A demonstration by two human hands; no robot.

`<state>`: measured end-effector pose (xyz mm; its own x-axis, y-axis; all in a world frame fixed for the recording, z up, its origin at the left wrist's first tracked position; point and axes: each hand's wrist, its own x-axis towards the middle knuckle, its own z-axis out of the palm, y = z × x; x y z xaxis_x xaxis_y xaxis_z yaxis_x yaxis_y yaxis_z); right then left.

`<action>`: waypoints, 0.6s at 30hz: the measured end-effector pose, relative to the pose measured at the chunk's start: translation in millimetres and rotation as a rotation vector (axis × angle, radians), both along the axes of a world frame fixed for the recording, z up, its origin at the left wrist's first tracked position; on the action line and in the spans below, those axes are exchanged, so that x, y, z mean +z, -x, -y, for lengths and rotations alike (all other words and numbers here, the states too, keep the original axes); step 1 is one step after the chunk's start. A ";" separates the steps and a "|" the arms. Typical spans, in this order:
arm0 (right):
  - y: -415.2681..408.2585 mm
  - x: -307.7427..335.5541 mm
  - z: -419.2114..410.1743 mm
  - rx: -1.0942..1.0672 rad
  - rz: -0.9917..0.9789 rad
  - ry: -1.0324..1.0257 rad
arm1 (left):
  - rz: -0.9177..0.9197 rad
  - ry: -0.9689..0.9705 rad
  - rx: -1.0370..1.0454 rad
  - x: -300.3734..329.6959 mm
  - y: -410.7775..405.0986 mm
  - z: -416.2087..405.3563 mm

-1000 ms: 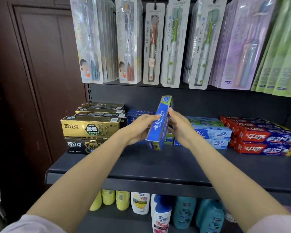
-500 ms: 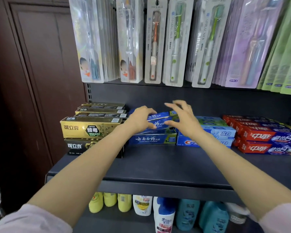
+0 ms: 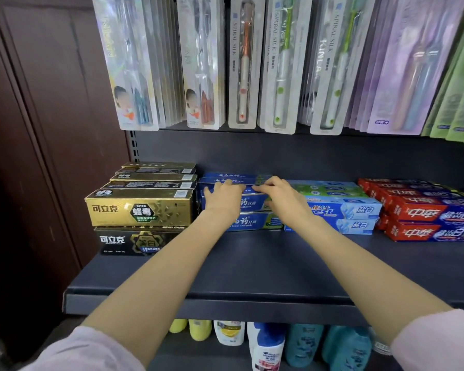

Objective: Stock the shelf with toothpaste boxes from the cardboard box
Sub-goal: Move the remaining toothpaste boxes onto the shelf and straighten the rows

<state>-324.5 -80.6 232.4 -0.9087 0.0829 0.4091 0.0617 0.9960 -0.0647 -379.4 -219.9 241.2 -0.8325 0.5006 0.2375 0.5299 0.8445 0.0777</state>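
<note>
A blue toothpaste box (image 3: pixel 248 203) is pressed onto the blue stack near the shelf (image 3: pixel 265 269) back by the left hand (image 3: pixel 221 200) and right hand (image 3: pixel 283 200), fingers extended flat over its top, apparently to square it. It is flanked closely by gold boxes (image 3: pixel 140 207) and pale-blue boxes (image 3: pixel 343 210); toothbrush packs (image 3: pixel 247 62) are hung above. The cardboard box is not seen.
</note>
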 end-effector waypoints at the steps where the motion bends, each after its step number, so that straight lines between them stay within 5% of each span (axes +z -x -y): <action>1: -0.8 -1.3 1.5 -0.010 0.003 -0.004 | -0.017 0.002 -0.002 -3.0 0.2 0.1; 10: -45.7 0.3 -4.8 0.035 -0.154 0.245 | -0.268 -0.193 -0.151 -6.9 -40.7 -7.6; 18: -159.1 -9.5 -51.3 0.015 -0.050 0.458 | 0.063 -0.248 -0.300 -21.2 -141.0 -55.1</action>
<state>-165.4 -29.3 222.9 -0.8915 0.2519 0.3766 0.0329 0.8649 -0.5008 -238.3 -164.7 220.0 -0.6748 0.6577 0.3349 0.7380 0.6046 0.2997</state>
